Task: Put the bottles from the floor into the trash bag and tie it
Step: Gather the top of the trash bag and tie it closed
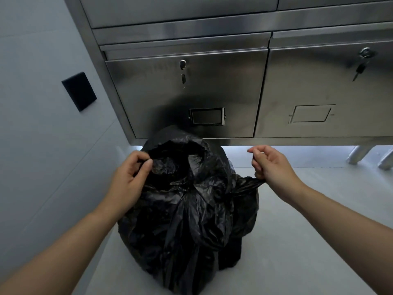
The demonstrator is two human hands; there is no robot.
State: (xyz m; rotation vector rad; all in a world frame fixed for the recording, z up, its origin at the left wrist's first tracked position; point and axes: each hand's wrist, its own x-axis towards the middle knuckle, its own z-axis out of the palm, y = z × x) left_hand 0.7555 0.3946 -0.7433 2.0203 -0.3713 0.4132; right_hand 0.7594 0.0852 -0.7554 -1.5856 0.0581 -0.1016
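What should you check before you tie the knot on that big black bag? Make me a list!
1. Left hand has hold of the bag's edge: ok, fingers pinch the plastic by the opening.
2. Right hand has hold of the other side: ok, it pinches a pulled-out flap.
3. No bottles left on the floor: ok for the part in view; none show.
4. Bottles are inside the trash bag: cannot tell, the black plastic hides them.
5. Bag is tied: not ok, the top is still gaping.
6. Bag stands steady: ok, it sits upright on the floor in front of the metal cabinet.
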